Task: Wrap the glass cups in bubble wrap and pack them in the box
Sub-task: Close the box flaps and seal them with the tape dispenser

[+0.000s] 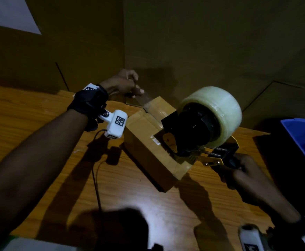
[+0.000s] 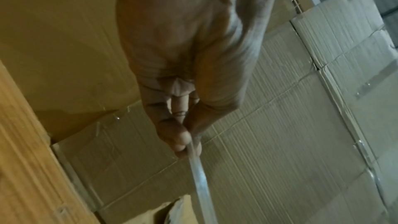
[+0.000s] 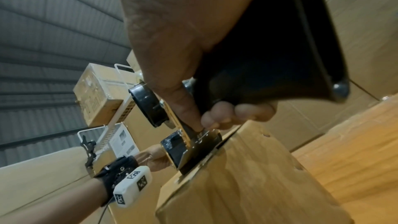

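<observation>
A small cardboard box (image 1: 148,142) with its flaps closed lies on the wooden table (image 1: 39,115). My right hand (image 1: 238,171) grips the black handle of a tape dispenser (image 1: 202,127), whose front end rests on the box's near end (image 3: 247,176). A large clear tape roll (image 1: 218,109) sits on the dispenser. My left hand (image 1: 128,84) is beyond the box's far end and pinches the free end of a clear tape strip (image 2: 198,173) between thumb and finger. The strip runs taut from the fingers toward the box. No glass cups or bubble wrap show.
Tall cardboard cartons (image 1: 202,42) stand right behind the table. A blue bin (image 1: 303,140) sits at the right edge. A thin cable (image 1: 96,178) runs from the left wrist camera across the table. White wire shelving (image 3: 112,125) with boxes is seen in the right wrist view.
</observation>
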{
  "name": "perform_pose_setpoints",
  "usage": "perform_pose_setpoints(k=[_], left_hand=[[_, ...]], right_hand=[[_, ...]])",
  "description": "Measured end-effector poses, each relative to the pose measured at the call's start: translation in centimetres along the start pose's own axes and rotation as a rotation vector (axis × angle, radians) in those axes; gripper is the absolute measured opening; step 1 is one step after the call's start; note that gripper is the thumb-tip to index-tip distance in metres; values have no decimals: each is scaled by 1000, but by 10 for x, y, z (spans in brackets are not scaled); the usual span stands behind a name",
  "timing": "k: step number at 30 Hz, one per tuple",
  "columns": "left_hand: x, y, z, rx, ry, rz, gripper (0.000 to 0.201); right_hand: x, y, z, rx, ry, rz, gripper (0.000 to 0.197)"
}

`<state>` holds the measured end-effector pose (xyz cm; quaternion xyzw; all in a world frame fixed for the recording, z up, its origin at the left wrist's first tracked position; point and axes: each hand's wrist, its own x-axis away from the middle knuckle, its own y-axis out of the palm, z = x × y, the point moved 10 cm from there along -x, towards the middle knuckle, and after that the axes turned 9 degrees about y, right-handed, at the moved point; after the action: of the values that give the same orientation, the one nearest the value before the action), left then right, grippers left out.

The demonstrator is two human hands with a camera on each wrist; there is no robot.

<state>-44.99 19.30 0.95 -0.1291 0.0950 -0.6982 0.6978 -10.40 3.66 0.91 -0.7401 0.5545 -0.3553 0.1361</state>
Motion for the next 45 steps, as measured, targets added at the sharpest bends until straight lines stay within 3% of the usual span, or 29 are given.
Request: perform_pose_setpoints(k=[11, 20, 23, 26, 29, 31, 35, 39, 42, 45], left_hand=[[1, 4, -27, -15, -21, -24, 40], [4, 28, -36, -106, 27, -91, 41], [8, 42, -36, -247, 40, -199, 28], [16, 43, -36, -574, 18, -325, 6], [17, 23, -10, -832, 118, -180, 29], [25, 22, 7, -778, 200, -130, 37], [50, 70, -6, -670, 202, -357, 35], [57, 73, -13, -873, 216, -157, 21], [58, 73, -14, -901, 181, -136, 8], [59, 72, -11, -918, 135, -136, 8]], right_hand=[[5, 2, -8, -12, 13, -30, 22], [1, 2, 0, -21, 33, -35, 8], [-2, 1, 10, 1, 64, -32, 12], [-3, 2, 10, 20, 54, -32, 10], [-4, 1, 9, 9, 50, -40, 9], [-5, 2, 7, -5, 45, -62, 9], [-6, 3, 9, -9, 46, -69, 12], [-5, 7, 11, -10, 40, -73, 14], [-5, 8, 13, -10, 45, -62, 14], [-8, 5, 12, -29, 38, -76, 13]])
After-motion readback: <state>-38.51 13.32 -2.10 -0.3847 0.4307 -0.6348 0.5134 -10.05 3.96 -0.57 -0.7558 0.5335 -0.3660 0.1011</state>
